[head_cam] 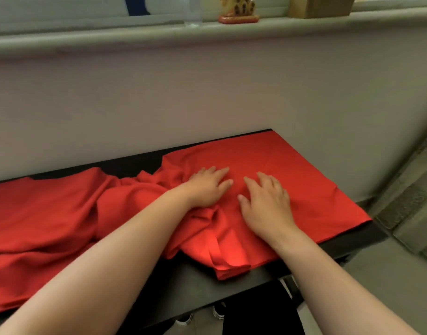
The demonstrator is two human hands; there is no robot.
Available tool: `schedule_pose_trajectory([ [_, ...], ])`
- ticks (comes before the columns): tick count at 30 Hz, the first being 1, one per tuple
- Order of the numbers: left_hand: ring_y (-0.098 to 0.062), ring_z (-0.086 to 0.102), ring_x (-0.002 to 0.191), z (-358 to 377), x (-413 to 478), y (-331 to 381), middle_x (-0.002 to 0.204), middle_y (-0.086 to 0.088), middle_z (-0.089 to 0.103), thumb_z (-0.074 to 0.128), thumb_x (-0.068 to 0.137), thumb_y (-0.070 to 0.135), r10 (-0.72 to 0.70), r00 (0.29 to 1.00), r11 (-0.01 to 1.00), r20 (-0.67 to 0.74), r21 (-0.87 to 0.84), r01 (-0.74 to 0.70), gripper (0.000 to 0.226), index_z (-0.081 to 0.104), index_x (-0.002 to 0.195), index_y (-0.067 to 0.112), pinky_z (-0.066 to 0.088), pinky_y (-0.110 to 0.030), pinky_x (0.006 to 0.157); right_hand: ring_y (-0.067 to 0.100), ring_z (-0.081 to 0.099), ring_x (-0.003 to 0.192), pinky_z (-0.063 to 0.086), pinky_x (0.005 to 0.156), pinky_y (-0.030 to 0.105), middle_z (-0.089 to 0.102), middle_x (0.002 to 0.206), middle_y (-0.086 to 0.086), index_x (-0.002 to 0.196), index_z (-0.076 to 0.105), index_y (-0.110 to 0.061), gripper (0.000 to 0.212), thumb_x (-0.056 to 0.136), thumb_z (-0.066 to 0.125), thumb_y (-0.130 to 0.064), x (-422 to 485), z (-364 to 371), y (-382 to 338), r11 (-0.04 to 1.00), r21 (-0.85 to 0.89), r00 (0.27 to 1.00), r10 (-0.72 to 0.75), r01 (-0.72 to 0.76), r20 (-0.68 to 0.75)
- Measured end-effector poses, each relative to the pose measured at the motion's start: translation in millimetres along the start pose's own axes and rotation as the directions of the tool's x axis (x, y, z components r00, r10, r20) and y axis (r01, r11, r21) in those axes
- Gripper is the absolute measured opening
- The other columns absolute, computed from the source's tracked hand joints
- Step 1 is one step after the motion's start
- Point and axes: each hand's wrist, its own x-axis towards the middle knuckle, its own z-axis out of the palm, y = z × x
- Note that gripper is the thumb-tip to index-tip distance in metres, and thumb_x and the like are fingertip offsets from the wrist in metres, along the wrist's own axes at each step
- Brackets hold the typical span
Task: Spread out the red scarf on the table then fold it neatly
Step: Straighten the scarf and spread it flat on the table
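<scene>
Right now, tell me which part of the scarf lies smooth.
The right stretch of the scarf, beyond the right hand; left of the left hand it bunches in folds.

One view, from my head: I'm looking forward and down, close over my left hand (207, 187) and right hand (265, 201), wall (207, 93) just beyond.

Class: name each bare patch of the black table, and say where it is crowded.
Bare table: a back strip between wall and red scarf; the near edge between the forearms. Crowded: the middle, where left hand and right hand press the scarf.
</scene>
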Motion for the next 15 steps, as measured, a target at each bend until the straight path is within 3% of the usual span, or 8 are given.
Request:
schedule_pose_trajectory([
  [2, -0.033, 0.001, 0.145, 13, -4, -6, 0.159, -0.005, 0.000, 0.027, 0.094, 0.054, -0.108, 0.992, 0.986, 0.058, 0.130, 0.100, 0.061, 0.006, 0.148, 0.034, 0.002, -0.049, 0.117, 0.031, 0.009, 0.145, 0.010, 0.115, 0.047, 0.013, 0.158, 0.010, 0.147, 0.024, -0.025, 0.062, 0.092, 0.039, -0.051, 1, 3, 12, 0.999, -0.040, 0.990, 0.033, -0.028, 0.140],
  [4, -0.033, -0.004, 0.145, 15, -11, -11, 0.159, -0.004, -0.005, 0.024, 0.094, 0.057, -0.137, 0.990, 0.979, 0.037, 0.159, 0.130, 0.062, 0.001, 0.147, 0.037, 0.000, -0.051, 0.116, 0.030, 0.002, 0.146, 0.002, 0.117, 0.048, 0.005, 0.159, 0.009, 0.149, 0.016, -0.026, 0.066, 0.092, 0.031, -0.057, 0, 10, 12, 0.998, -0.068, 0.977, 0.005, 0.009, 0.211],
  [15, -0.032, -0.007, 0.145, 3, -58, -61, 0.158, -0.003, -0.010, 0.026, 0.094, 0.056, -0.286, 0.957, 0.952, 0.054, 0.129, 0.277, 0.061, -0.002, 0.146, 0.042, 0.001, -0.049, 0.116, 0.032, -0.005, 0.146, -0.005, 0.115, 0.051, -0.003, 0.159, 0.012, 0.150, 0.007, -0.024, 0.070, 0.092, 0.024, -0.060, -15, 29, -45, 0.989, -0.043, 0.958, -0.127, 0.142, 0.256],
])
